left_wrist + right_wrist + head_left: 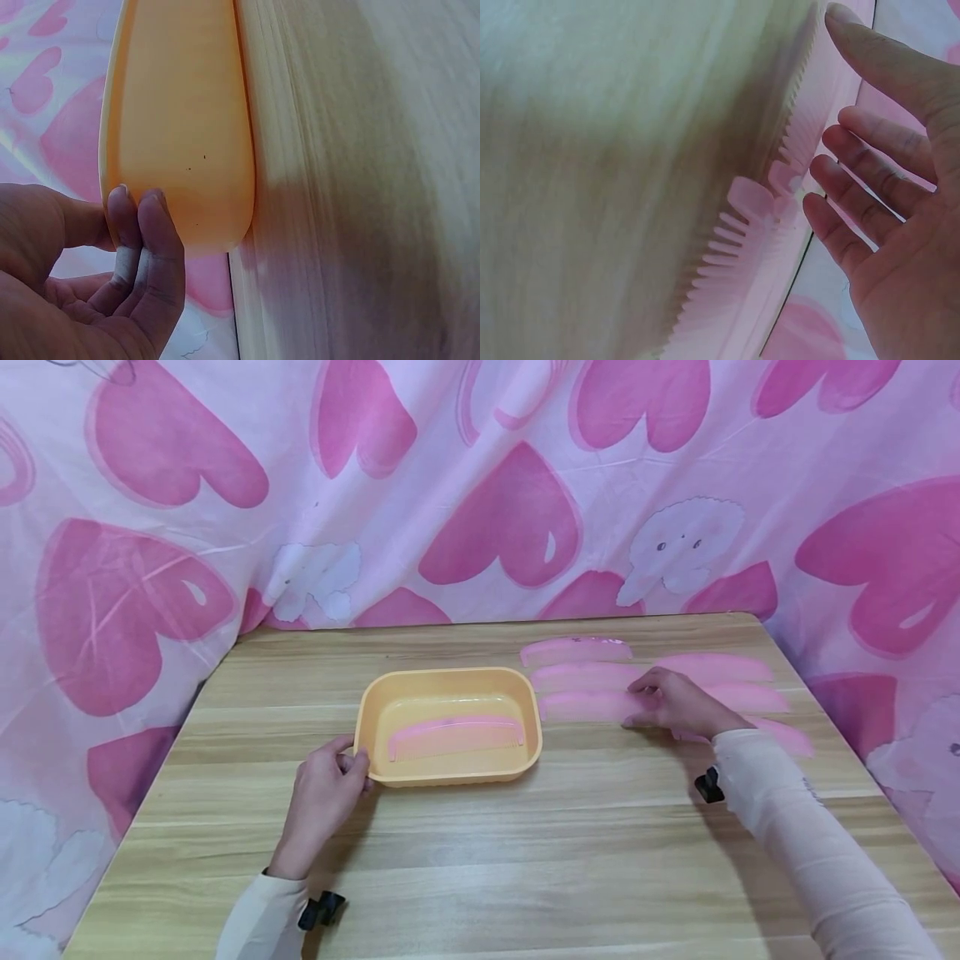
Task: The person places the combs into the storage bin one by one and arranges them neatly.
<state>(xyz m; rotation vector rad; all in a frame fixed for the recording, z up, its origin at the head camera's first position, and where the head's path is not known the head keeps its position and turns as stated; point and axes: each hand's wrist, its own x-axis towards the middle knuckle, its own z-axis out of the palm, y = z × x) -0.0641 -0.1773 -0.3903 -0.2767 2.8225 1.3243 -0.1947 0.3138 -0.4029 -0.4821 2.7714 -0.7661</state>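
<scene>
My left hand (327, 793) pinches the left front corner of a yellow plastic basin (450, 779), thumb at the rim and fingers against the outer wall (180, 112). One pink comb (456, 737) lies inside the basin, teeth toward me. To the right, my right hand (686, 703) reaches over two columns of pink combs, fingers spread and holding nothing. Its fingertips are close to the right end of the nearest left-column comb (585, 706). In the right wrist view the open palm (900, 202) faces the comb teeth (724, 247). The hand partly covers the right-column combs (783, 735).
Everything stands on a wood-grain table (480, 860). Other pink combs lie farther back, among them the rearmost left comb (576, 649) and the rearmost right comb (712, 667). A pink heart-patterned cloth (487, 510) hangs behind the table's far edge and at both sides.
</scene>
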